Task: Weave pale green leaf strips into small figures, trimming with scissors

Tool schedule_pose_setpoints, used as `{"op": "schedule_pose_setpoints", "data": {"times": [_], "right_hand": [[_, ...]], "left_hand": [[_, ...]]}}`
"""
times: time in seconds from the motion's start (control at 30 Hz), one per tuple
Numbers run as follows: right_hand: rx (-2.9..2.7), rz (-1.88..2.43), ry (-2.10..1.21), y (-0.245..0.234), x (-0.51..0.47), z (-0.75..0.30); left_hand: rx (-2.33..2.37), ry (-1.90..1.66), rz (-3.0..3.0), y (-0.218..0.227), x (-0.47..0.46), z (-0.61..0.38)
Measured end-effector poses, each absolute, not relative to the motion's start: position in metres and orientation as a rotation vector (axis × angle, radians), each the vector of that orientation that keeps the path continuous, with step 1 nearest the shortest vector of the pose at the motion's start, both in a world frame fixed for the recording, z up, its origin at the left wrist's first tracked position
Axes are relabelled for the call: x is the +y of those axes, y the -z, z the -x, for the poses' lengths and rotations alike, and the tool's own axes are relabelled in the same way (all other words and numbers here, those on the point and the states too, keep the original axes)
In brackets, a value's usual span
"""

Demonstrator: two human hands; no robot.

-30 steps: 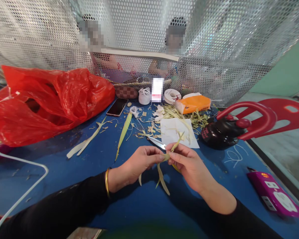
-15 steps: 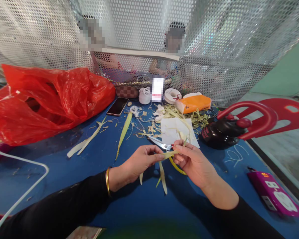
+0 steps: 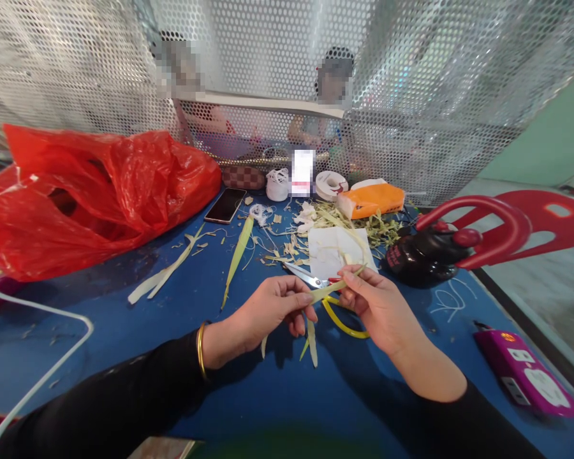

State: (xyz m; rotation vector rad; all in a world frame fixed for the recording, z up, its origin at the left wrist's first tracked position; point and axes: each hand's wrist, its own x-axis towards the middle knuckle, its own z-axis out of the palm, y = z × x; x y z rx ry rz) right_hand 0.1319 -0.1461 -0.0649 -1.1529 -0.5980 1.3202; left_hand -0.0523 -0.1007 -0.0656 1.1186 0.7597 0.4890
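Between my hands stretches a pale green strip of husk [image 3: 326,291]. My left hand [image 3: 278,305] pinches its left end between thumb and fingers. At the other end, my right hand [image 3: 374,298] is closed on the strip, whose tip pokes out above the fingers. Below my left hand, narrow husk pieces [image 3: 312,344] hang or lie; I cannot tell whether they join the held strip. Scissors [image 3: 306,275] with yellow handles lie just beyond and beneath my hands, their blades pointing away to the left. Behind them is a white paper sheet [image 3: 335,247] with pale scraps on it.
A long green husk leaf [image 3: 240,255] and split pale strips [image 3: 172,269] lie left of centre. Around the blue table stand a red plastic bag [image 3: 95,191], phone [image 3: 226,205], string ball [image 3: 278,185], orange tissue pack [image 3: 373,199], black pot [image 3: 418,255] and purple box [image 3: 526,373].
My right hand has shifted slightly right along the strip, so more of it shows between my hands. The fingers of my left hand have curled lower, and the yellow scissor handles are more exposed.
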Motion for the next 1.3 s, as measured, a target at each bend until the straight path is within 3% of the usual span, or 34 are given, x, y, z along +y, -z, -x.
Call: {"op": "schedule_pose_setpoints", "data": {"times": [0.3, 0.5, 0.9, 0.97, 1.13, 1.3], "right_hand": [[-0.910, 1.440, -1.000, 0.064, -0.147, -0.134], [-0.894, 1.358, -1.022, 0.065, -0.143, -0.144], [-0.712, 1.162, -0.495, 0.051, -0.141, -0.163], [-0.864, 1.263, -0.606, 0.055, -0.145, -0.153], [-1.102, 1.334, -1.244, 0.072, -0.156, -0.118], [-0.934, 1.262, -1.374, 0.081, -0.161, -0.103]], "left_hand": [[0.798, -0.531, -1.206, 0.061, -0.103, 0.052], [0.820, -0.501, -1.172, 0.059, -0.103, 0.053], [0.869, -0.518, -1.045, 0.063, -0.101, 0.053], [0.857, -0.546, -1.016, 0.064, -0.102, 0.052], [0.784, -0.555, -1.039, 0.063, -0.106, 0.050], [0.823, -0.569, -1.142, 0.063, -0.112, 0.046]]}}
